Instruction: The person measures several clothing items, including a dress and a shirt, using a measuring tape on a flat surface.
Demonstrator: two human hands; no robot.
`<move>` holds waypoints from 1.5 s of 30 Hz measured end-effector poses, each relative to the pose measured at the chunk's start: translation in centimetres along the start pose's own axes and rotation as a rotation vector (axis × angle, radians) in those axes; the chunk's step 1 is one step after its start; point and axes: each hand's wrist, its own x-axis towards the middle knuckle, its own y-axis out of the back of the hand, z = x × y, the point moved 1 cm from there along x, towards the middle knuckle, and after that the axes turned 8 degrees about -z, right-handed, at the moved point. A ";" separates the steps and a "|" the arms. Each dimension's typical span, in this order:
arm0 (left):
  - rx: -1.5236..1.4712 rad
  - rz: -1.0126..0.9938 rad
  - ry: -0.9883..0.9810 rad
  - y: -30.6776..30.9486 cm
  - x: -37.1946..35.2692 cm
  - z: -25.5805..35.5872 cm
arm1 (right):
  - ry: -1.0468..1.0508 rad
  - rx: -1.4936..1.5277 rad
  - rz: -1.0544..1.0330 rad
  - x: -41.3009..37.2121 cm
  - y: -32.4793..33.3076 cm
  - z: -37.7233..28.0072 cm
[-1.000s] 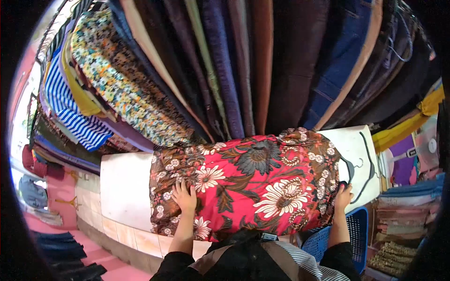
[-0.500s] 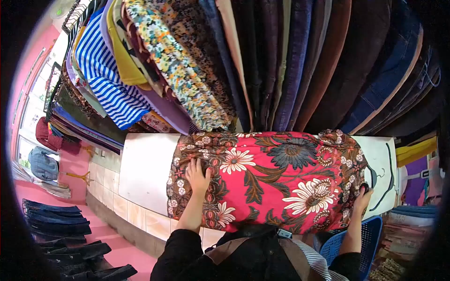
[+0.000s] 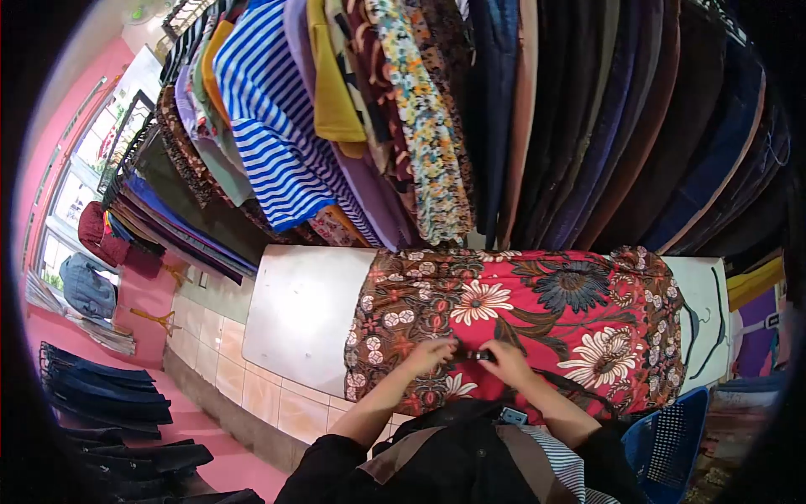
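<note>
A red and brown floral garment lies spread flat on a white board in front of me. My right hand is over its middle, fingers closed around a small black object whose kind I cannot tell. Close by on the left, my left hand has its fingers drawn together, tips toward that black object. Whatever those fingertips may hold is hidden. At the garment's right end, a dark hanger rests on the board.
The white board extends left of the garment. Behind it hang a blue-striped top, a flower-print garment and several dark trousers. A blue plastic basket stands at the lower right. Folded jeans lie at the lower left.
My right hand has moved left from the garment's right end to its middle, carrying the black object. My left hand has lifted from lying flat, moved right, and its fingers have closed.
</note>
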 end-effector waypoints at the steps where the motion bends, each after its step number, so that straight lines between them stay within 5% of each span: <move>1: -0.008 -0.008 0.076 -0.7 0.0 -0.6 | 0.030 0.012 -0.016 1.3 -1.1 -0.9; 3: -0.275 -0.023 0.189 -0.6 -0.7 -1.0 | 0.049 0.030 -0.084 3.1 -2.6 -1.8; 10: -0.020 0.095 0.137 4.7 -2.4 -3.2 | 0.148 -0.076 -0.071 4.5 -5.2 -3.0; 12: 0.666 0.412 -0.026 7.8 -3.7 -1.3 | 0.112 -0.139 -0.067 3.9 -4.6 -2.9; 15: 0.812 0.908 0.058 13.4 -6.5 1.2 | -0.082 -0.251 0.093 2.4 -1.0 -2.1; 16: 0.943 0.958 -0.093 16.0 -7.2 -0.3 | -0.129 -0.255 0.160 1.3 0.8 -1.9; 17: 0.923 1.009 0.041 17.1 -7.8 -0.2 | -0.161 -0.376 0.220 -0.1 1.6 0.3; 20: 0.899 1.033 -0.045 18.8 -8.2 -2.1 | -0.231 -0.599 0.258 -4.7 5.8 4.1; 23: 0.891 1.028 -0.037 19.0 -8.1 -2.1 | -0.375 -0.661 0.082 -7.3 9.8 2.9; 30: 0.942 0.927 0.086 19.2 -7.5 -1.3 | -0.369 -0.837 -0.004 -7.5 8.6 4.3; 34: 1.046 1.122 0.097 16.3 -6.5 -0.2 | -0.336 -0.875 0.007 -7.7 8.0 5.6; 36: 1.139 1.091 -0.077 10.7 -5.0 3.5 | -0.313 -0.859 0.037 -7.7 7.4 5.9; 38: 1.160 0.669 -0.378 6.1 -3.0 4.3 | -0.308 -0.841 0.070 -7.6 7.2 6.3; 40: 1.192 0.352 -0.458 1.7 -1.0 2.2 | -0.341 -0.800 0.047 -7.5 7.2 5.9; 43: 1.315 0.181 -0.138 -3.8 -0.6 1.0 | -0.307 -0.755 0.087 -7.5 6.7 6.4; 45: 1.344 0.183 -0.111 -3.8 -0.4 0.6 | -0.326 -0.744 0.082 -7.2 6.5 7.1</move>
